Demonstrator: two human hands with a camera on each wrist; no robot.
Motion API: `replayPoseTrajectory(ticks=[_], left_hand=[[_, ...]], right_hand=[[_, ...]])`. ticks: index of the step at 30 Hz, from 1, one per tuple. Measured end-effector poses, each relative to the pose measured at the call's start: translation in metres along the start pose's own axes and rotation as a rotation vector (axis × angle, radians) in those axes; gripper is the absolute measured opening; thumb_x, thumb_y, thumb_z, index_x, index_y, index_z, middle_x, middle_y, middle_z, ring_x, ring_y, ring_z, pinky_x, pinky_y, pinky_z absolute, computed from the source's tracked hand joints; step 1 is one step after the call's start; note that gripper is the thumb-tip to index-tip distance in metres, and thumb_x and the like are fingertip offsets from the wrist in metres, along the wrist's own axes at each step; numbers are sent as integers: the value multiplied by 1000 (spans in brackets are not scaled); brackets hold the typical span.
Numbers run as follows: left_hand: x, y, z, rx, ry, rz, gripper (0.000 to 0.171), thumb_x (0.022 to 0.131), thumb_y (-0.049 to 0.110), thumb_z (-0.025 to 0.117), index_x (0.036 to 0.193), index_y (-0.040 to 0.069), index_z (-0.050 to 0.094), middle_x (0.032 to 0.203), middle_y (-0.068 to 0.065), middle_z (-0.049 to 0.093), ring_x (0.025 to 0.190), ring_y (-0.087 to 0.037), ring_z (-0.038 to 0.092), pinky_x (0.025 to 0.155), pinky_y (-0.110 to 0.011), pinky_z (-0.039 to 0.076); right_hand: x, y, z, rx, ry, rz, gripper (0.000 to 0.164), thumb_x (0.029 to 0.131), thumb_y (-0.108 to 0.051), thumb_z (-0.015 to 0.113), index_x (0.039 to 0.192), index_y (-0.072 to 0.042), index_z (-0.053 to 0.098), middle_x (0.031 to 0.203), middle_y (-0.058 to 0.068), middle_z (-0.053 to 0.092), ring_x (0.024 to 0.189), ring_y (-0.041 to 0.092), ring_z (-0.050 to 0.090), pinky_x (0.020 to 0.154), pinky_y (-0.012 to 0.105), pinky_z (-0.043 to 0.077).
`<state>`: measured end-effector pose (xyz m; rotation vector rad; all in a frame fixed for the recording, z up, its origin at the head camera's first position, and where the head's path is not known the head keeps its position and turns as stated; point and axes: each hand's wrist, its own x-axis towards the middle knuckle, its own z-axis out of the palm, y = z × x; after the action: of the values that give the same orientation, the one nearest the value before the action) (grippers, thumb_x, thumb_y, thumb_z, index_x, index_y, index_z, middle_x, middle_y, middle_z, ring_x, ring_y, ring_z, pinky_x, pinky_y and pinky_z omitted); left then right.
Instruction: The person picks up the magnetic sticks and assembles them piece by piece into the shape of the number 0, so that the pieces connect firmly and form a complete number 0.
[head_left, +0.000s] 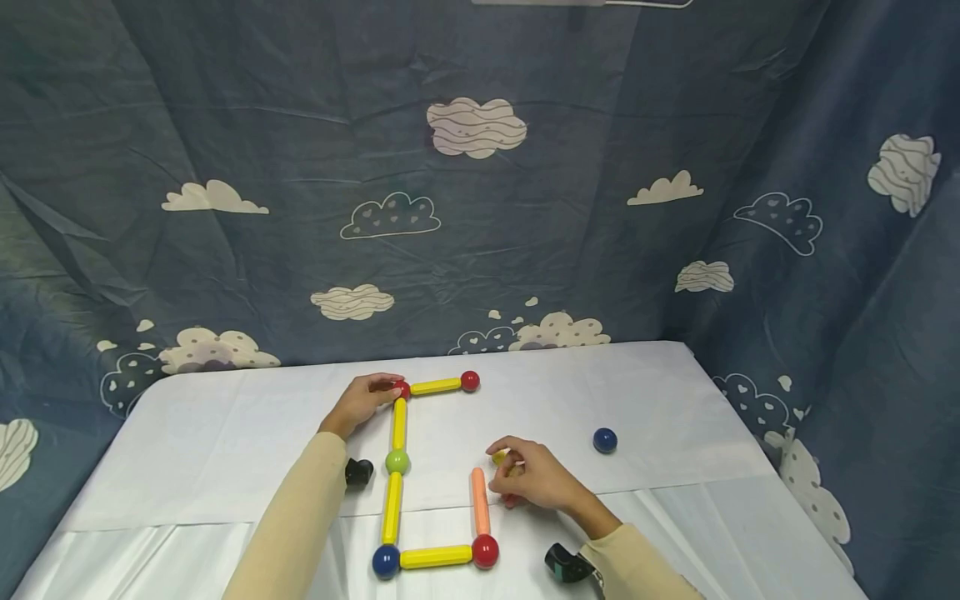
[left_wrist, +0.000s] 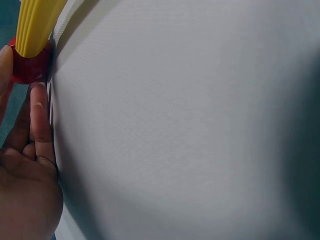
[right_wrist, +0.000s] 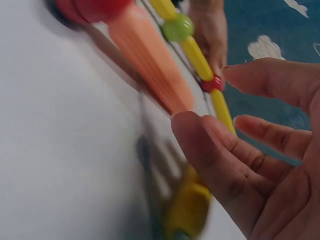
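Note:
Yellow sticks (head_left: 400, 423) and balls form a bracket-like shape flat on the table. At its far left corner my left hand (head_left: 363, 402) holds a red ball (left_wrist: 30, 67) between thumb and fingers. A yellow stick runs from that ball to a second red ball (head_left: 469, 381). My right hand (head_left: 536, 475) hovers beside the free end of an orange stick (head_left: 480, 500), its fingers loosely bent and apart, with nothing seen between them in the right wrist view. Past the thumb lies a blurred yellow piece (right_wrist: 187, 210), partly hidden by the hand.
A green ball (head_left: 397, 462) joins the left sticks. A blue ball (head_left: 386, 562) and a red ball (head_left: 485, 551) mark the near corners. A loose blue ball (head_left: 605, 440) sits right of my right hand. Behind the white table (head_left: 225, 433) hangs a cloud-patterned curtain (head_left: 570, 250).

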<state>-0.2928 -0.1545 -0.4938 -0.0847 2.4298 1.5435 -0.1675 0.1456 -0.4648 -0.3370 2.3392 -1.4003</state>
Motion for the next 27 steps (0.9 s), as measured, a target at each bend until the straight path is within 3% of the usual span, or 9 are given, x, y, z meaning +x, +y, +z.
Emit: replayPoseTrajectory(ticks=[9,15,19,27], left_hand=[[2,-2,0,5,-6,8,35,93,18,65,127,11,63,123,-12,62,113,-26,52,103,-45,38],[3,-4,-1,14,-4,8,35,93,17,65,127,11,63,125,-12,61,114,-26,51,104,-46,38],[3,-3,0,20,-4,3,35,93,18,65,128,11,63,126,-13,60,114,-27,51,104,-46,38],[1,-2,0,6,-6,-7,36,93,19,64,128,12,62,127,-12,59,115,-27,50,104,-46,38]], right_hand=[[-5,10,-39,-79,169,-13,38,83,-3,72,118,1,59,87,6,60,64,21,62,58,34,55],[-15,29,-73,-258,357,-49,30,82,-4,73,110,-2,65,91,7,62,63,17,52,51,28,46],[-22,48,-94,-333,470,-25,28,82,-6,74,108,-4,67,98,11,60,65,16,46,51,26,40],[-30,72,-105,-375,529,64,28,84,-12,74,109,-1,68,104,17,57,79,21,49,66,32,42]])
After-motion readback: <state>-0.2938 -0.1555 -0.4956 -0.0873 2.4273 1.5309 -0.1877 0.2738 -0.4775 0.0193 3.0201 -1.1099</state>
